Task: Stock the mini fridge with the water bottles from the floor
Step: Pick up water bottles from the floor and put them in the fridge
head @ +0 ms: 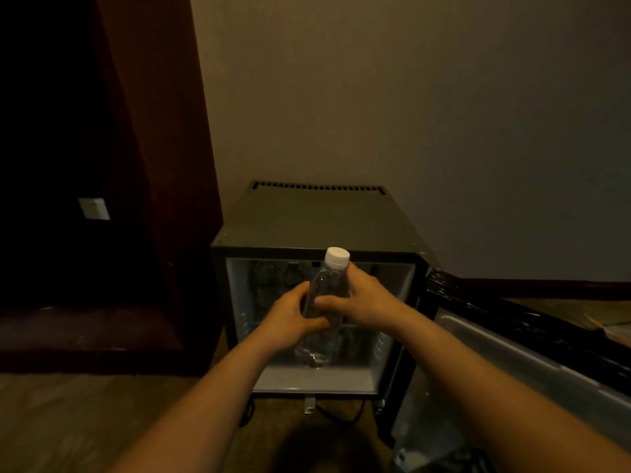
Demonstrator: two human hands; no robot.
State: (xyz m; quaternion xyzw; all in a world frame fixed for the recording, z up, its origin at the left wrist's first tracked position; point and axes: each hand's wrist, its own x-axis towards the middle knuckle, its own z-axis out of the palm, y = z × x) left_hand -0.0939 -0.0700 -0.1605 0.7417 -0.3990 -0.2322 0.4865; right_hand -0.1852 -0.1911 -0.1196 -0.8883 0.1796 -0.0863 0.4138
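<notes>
Clear water bottle (329, 283), white cap (337, 257) up, gripped round the body by left hand (290, 320) below and right hand (367, 302) above, fingers curled, before the open mini fridge (314, 216), door (512, 353) swung right; dim interior shapes (273, 276) possibly bottles.

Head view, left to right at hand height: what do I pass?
Wall plate → left hand → bottle → right hand → open fridge door. The fridge spans behind both hands, so it is left unplaced.
</notes>
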